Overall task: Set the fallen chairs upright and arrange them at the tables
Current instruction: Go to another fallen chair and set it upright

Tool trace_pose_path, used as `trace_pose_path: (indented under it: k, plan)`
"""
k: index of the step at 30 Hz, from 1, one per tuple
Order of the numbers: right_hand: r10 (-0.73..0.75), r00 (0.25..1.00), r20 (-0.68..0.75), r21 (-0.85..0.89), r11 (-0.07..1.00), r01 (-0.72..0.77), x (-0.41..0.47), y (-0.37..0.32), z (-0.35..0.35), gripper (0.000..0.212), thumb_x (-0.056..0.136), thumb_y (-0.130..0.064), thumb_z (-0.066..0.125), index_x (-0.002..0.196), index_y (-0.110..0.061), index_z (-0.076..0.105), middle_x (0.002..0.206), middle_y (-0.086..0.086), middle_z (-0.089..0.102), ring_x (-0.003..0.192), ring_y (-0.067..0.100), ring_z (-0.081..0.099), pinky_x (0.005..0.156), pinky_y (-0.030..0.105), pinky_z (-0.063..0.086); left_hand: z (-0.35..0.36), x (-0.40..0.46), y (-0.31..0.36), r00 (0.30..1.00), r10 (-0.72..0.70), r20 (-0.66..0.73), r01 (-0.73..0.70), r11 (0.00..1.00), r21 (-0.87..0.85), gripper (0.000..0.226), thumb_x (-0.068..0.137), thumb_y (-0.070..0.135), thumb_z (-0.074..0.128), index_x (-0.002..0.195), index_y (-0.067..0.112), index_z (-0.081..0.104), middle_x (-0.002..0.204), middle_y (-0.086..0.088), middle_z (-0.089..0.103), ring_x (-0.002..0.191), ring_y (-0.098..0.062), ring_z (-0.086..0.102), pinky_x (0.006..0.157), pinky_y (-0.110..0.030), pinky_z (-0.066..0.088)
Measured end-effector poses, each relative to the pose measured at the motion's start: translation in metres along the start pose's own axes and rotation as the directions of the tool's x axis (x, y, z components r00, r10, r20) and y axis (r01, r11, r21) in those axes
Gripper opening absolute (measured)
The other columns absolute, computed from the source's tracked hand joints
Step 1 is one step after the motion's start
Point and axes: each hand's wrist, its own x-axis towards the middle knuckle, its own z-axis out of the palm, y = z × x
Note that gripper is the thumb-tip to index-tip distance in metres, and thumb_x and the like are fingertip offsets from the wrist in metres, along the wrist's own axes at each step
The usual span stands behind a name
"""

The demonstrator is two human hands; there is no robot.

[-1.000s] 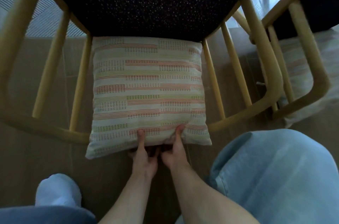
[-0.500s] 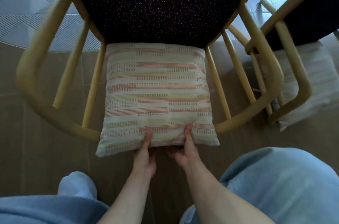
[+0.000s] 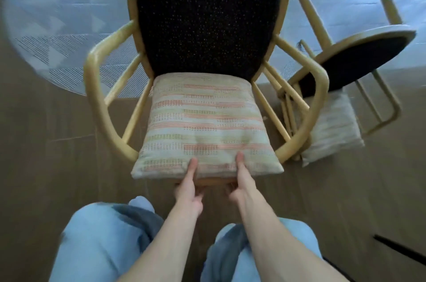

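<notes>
A yellow wooden armchair (image 3: 92,78) with a dark speckled back stands before me, a striped cushion (image 3: 205,124) on its seat. My left hand (image 3: 187,191) and my right hand (image 3: 239,187) both grip the seat's front edge, thumbs pressed on the cushion, fingers curled under it. To the right a second chair (image 3: 359,58) of the same kind lies tipped over on the floor, its legs pointing away. Its own striped cushion (image 3: 332,129) lies beneath its armrest.
A pale patterned rug (image 3: 57,34) covers the floor behind the chairs; brown plank flooring (image 3: 46,154) runs around me. My knees in light jeans (image 3: 101,242) fill the bottom. A dark strip (image 3: 398,249) lies at the lower right.
The chair I hold has tilted up and away from me, showing more of its back and arms. The fallen chair at the right has come further into view.
</notes>
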Motion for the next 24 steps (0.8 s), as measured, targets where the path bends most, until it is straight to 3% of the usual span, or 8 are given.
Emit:
trace_pose_path:
  k: [4,7,10,13,15,18,21,24]
  plan:
    - [0.019,0.997,-0.073,-0.133,0.991,-0.028,-0.072,-0.049,0.022,0.087,0.072,-0.063,0.081,0.137,-0.013,0.051,0.122,0.012,0.068,0.115,0.035,0.061,0.108,0.057,0.042,0.032,-0.066,0.042,0.999,-0.038,-0.014,0.039,0.998,0.040,0.097,0.066,0.037,0.090,0.146,0.014,0.041,0.138,-0.016,0.057,0.128,-0.037,0.054,0.104,-0.059,0.048]
    - [0.040,0.997,-0.072,-0.193,0.980,-0.053,-0.111,-0.084,0.047,0.066,0.077,-0.060,0.078,0.123,-0.020,0.054,0.098,0.005,0.067,0.087,0.028,0.060,0.079,0.047,0.043,0.059,-0.095,0.080,0.998,-0.066,0.001,0.066,0.996,0.055,0.096,0.064,0.035,0.091,0.144,0.011,0.043,0.138,-0.019,0.056,0.128,-0.041,0.054,0.098,-0.062,0.051]
    - [0.046,0.996,-0.082,-0.248,0.967,-0.065,-0.139,-0.113,0.070,0.060,0.077,-0.057,0.080,0.120,-0.021,0.058,0.097,0.005,0.069,0.088,0.027,0.063,0.060,0.040,0.041,0.087,-0.116,0.111,0.996,-0.086,0.008,0.085,0.994,0.073,0.086,0.070,0.032,0.088,0.142,0.010,0.045,0.137,-0.022,0.056,0.127,-0.043,0.053,0.096,-0.065,0.051]
    - [0.044,0.993,-0.106,-0.266,0.961,-0.071,-0.156,-0.133,0.089,0.070,0.074,-0.055,0.082,0.130,-0.023,0.055,0.108,0.005,0.069,0.103,0.031,0.063,0.080,0.049,0.050,0.109,-0.129,0.135,0.994,-0.102,0.031,0.098,0.988,0.117,0.078,0.077,0.029,0.085,0.142,0.011,0.046,0.136,-0.022,0.056,0.126,-0.044,0.053,0.095,-0.065,0.051]
    - [0.029,0.990,-0.138,-0.290,0.955,-0.068,-0.165,-0.144,0.103,0.076,0.074,-0.054,0.083,0.136,-0.024,0.051,0.114,0.006,0.066,0.112,0.033,0.060,0.094,0.057,0.047,0.120,-0.134,0.151,0.992,-0.121,0.038,0.114,0.982,0.153,0.072,0.078,0.028,0.085,0.137,0.012,0.048,0.136,-0.021,0.055,0.126,-0.045,0.053,0.097,-0.065,0.050]
    - [0.016,0.988,-0.156,-0.303,0.951,-0.064,-0.173,-0.159,0.121,0.070,0.077,-0.054,0.081,0.134,-0.024,0.052,0.113,0.006,0.066,0.110,0.033,0.060,0.085,0.055,0.046,0.133,-0.139,0.170,0.988,-0.146,0.053,0.132,0.968,0.213,0.062,0.079,0.028,0.084,0.128,0.011,0.050,0.137,-0.021,0.055,0.126,-0.045,0.053,0.100,-0.063,0.049]
    - [0.007,0.990,-0.142,-0.314,0.948,-0.052,-0.177,-0.176,0.133,0.058,0.077,-0.050,0.082,0.122,-0.024,0.056,0.102,0.005,0.069,0.093,0.029,0.063,0.079,0.051,0.045,0.145,-0.147,0.185,0.989,-0.133,0.064,0.114,0.965,0.235,0.072,0.077,0.029,0.086,0.135,0.012,0.047,0.136,-0.022,0.055,0.123,-0.045,0.055,0.098,-0.060,0.051]
    - [0.005,0.995,-0.101,-0.308,0.951,-0.036,-0.180,-0.203,0.142,0.058,0.074,-0.043,0.086,0.118,-0.022,0.055,0.102,0.008,0.068,0.091,0.031,0.065,0.081,0.052,0.049,0.166,-0.159,0.203,0.991,-0.103,0.089,0.082,0.972,0.219,0.079,0.075,0.028,0.088,0.139,0.013,0.044,0.139,-0.023,0.054,0.124,-0.045,0.055,0.098,-0.060,0.051]
